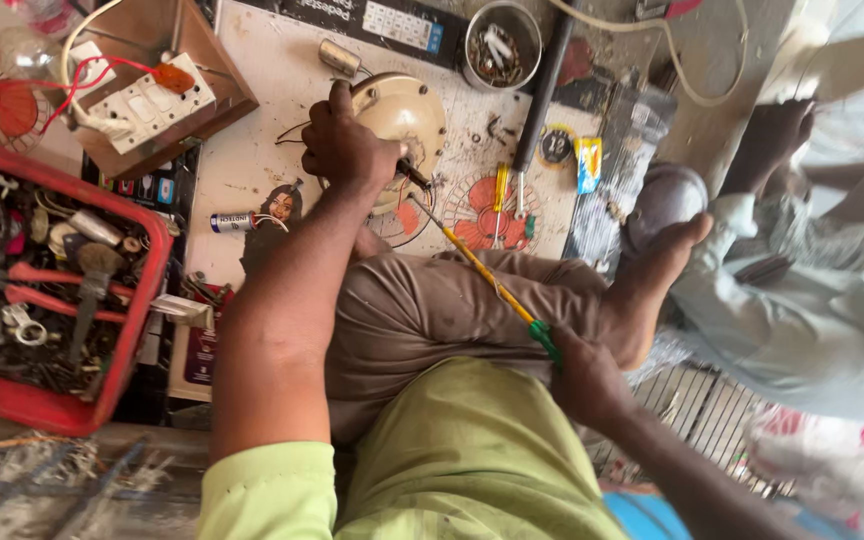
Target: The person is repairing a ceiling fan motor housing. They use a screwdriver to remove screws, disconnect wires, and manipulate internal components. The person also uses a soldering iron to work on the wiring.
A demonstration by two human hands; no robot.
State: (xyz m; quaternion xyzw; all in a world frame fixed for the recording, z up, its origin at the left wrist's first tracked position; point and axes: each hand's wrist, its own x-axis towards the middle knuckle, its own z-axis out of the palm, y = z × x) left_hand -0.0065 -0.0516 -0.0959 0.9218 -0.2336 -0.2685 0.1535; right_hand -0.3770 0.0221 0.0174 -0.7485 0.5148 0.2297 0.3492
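My left hand (347, 145) grips the near edge of a round cream fan motor housing (414, 112) lying on a worn white board (252, 160). My right hand (584, 372) is closed on the green handle of a long yellow screwdriver (487, 272). Its shaft runs up and left across my bent knee (432, 310), and the tip meets the housing just beside my left fingers. A short dark shaft sticks out of the housing there.
A red crate (147, 300) of pliers and metal parts sits left. Behind it a wooden box holds a white switchboard (147, 105). A metal bowl (502, 45) of screws, loose screwdrivers (500, 195), another person's foot (667, 255) and a wire grille (687, 410) lie right.
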